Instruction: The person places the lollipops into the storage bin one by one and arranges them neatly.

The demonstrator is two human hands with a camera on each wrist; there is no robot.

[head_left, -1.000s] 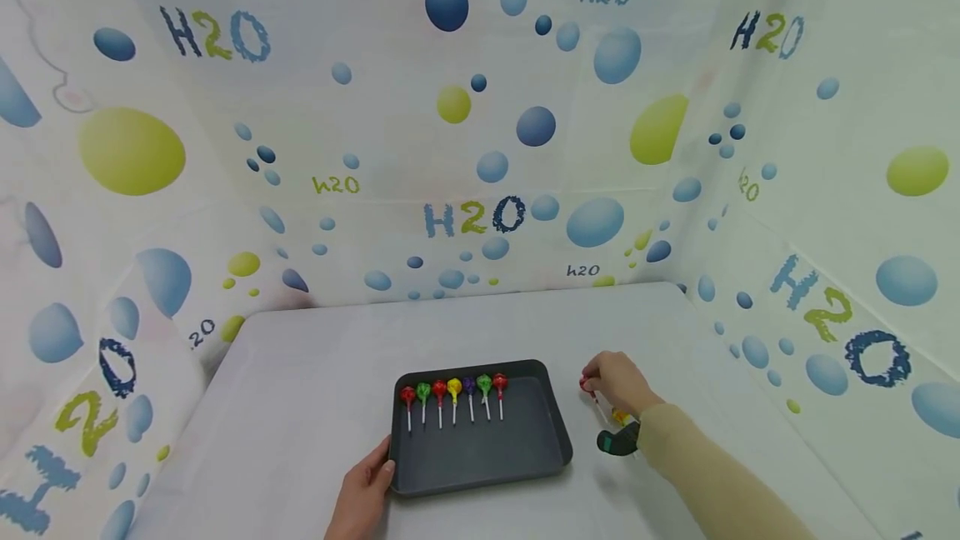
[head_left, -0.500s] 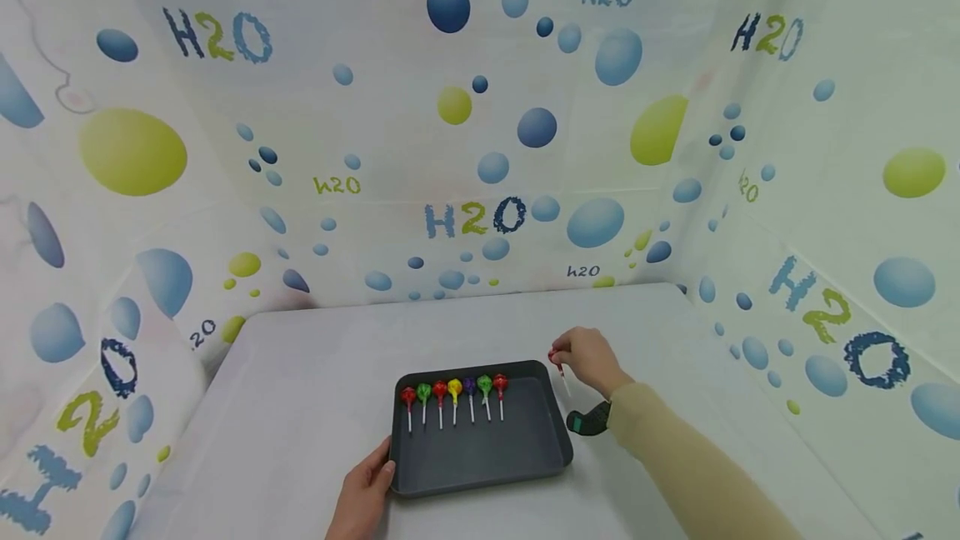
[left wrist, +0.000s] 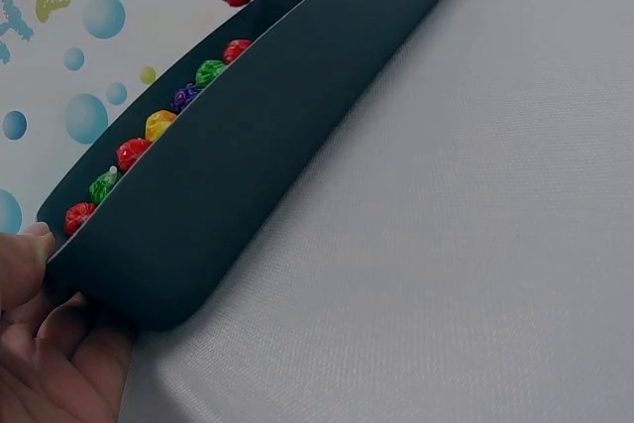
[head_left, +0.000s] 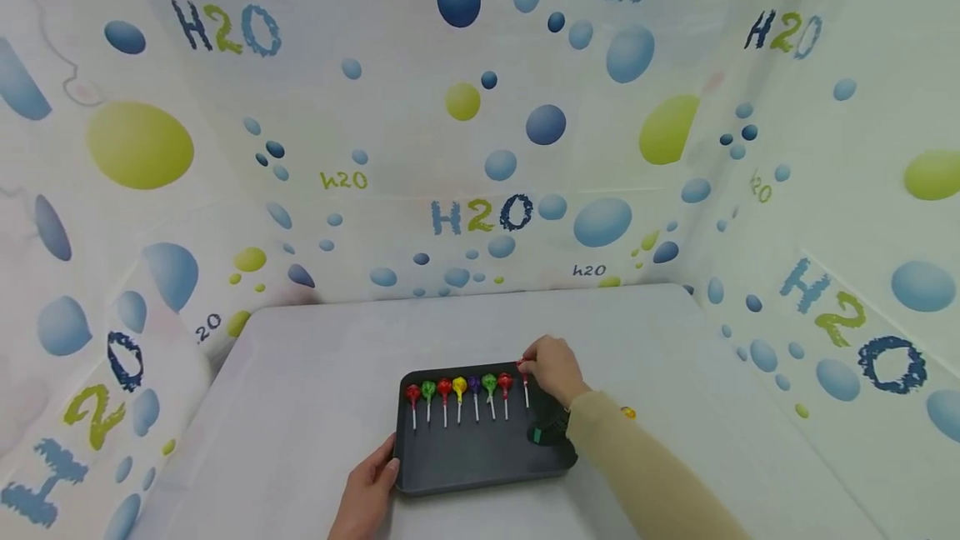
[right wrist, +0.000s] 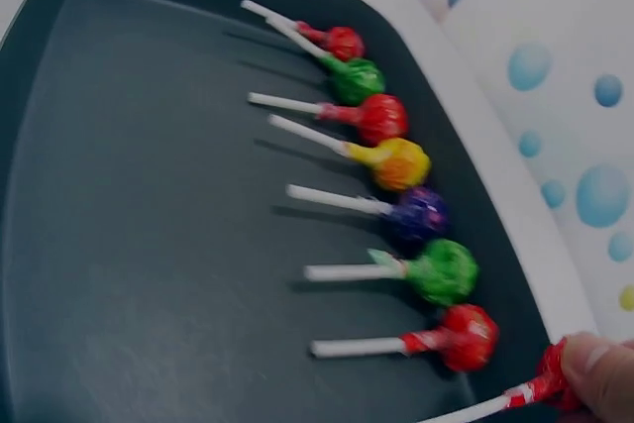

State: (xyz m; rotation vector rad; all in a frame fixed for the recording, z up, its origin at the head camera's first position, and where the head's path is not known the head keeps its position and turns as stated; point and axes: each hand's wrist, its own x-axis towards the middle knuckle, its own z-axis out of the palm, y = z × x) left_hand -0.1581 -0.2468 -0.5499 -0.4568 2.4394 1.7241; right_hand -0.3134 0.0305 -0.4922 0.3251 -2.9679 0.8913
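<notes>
My left hand [head_left: 367, 486] grips the left rim of a dark grey baking tray [head_left: 480, 461], thumb on top and fingers underneath. Wrapped lollipops [right wrist: 396, 163] in red, green, yellow and purple lie in a row along the tray's far side, sticks toward me. Over the far right part of the tray, my right hand [head_left: 555, 369] pinches a red lollipop [right wrist: 550, 383] by its wrapped head, with its stick pointing toward me. In the left wrist view, this lollipop appears above the tray's rim, to the right of the row.
The tray rests on a white-covered table [head_left: 315, 407]. A yellow lollipop head [head_left: 628, 412] shows to the right of the tray, partly behind my right sleeve [head_left: 637, 457]. Printed white sheets [head_left: 390, 132] hang behind and at both sides.
My right hand has brought the red lollipop leftward from the table beside the tray to over the tray's far right part. The left hand keeps holding the tray's rim.
</notes>
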